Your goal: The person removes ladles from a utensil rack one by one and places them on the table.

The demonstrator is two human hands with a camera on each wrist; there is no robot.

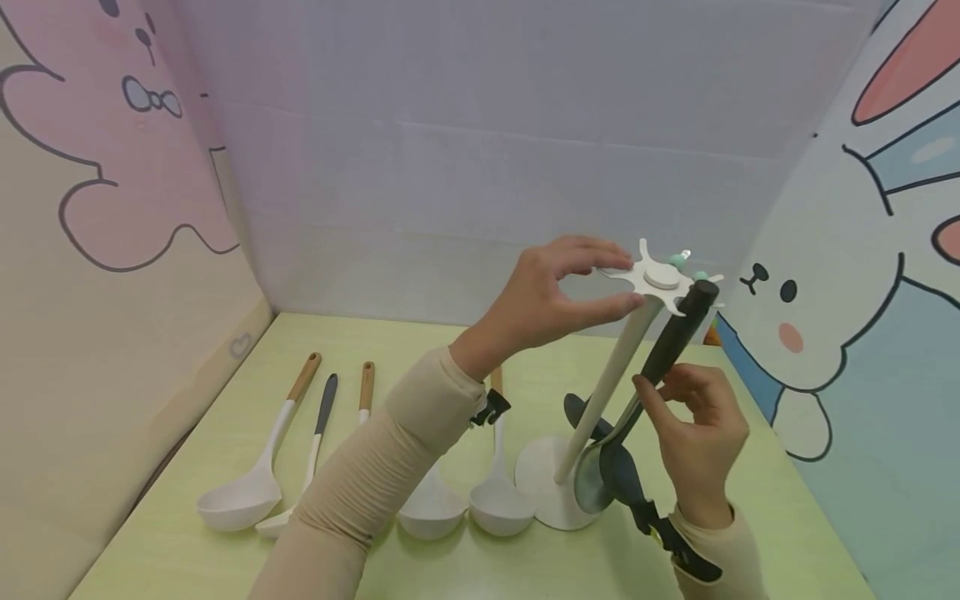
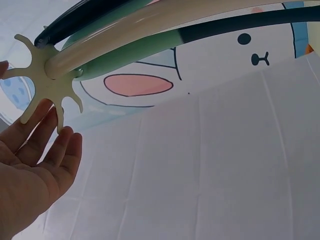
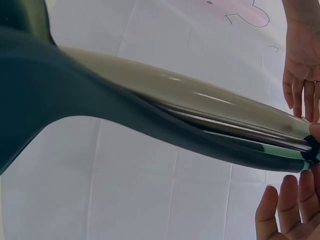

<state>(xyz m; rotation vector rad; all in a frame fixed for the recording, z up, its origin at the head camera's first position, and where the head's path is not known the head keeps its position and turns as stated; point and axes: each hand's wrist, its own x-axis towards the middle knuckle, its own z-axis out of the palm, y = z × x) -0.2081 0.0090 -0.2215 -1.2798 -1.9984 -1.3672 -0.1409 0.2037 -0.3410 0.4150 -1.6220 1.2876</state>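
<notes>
A white utensil stand (image 1: 617,375) has a star-shaped hook top (image 2: 45,80), a round base and a slightly tilted pole. With thumb and fingertips my left hand (image 1: 558,287) holds the hook top's left side. On the right of the pole, my right hand (image 1: 701,425) pinches a black-handled ladle (image 1: 678,333) below its thick grip, with thumb and index finger. A metal shaft (image 3: 235,122) shows in the right wrist view. Dark and green utensils (image 2: 135,52) hang alongside the pole. Their dark heads (image 1: 621,471) overlap near the base, so the individual shapes are partly hidden.
Left on the pale green table (image 1: 187,467) lie a white ladle (image 1: 240,500) with a wooden handle, a grey-handled utensil (image 1: 322,408) and further white ladles (image 1: 502,504). My left forearm covers some of them. Cartoon-printed walls (image 1: 825,333) and a white back sheet enclose the table.
</notes>
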